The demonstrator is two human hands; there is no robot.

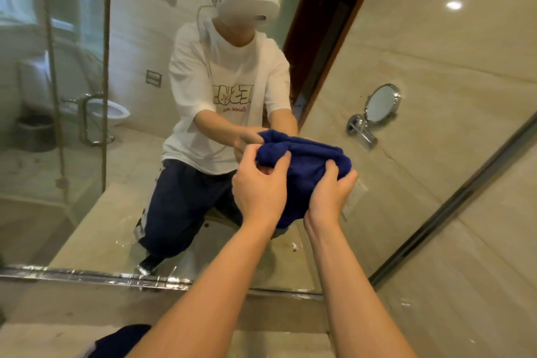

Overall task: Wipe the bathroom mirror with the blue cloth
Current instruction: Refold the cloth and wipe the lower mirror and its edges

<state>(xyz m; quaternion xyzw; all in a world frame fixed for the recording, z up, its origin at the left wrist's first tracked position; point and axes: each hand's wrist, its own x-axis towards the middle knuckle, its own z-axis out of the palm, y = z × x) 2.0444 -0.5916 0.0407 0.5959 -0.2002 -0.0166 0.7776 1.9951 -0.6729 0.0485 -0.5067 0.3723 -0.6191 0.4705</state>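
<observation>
We hold the blue cloth (302,166) bunched up right in front of the mirror (145,171), low on the glass. Our left hand (260,186) pinches its left fold, thumb curled over; our right hand (331,192) grips its right edge, fingers wrapped tight. Right of the cloth, the glass reflects a small round mirror (380,104).

blue cloth (305,160) lower part behind both wrists, reflected face blurred, forearms cut off
</observation>
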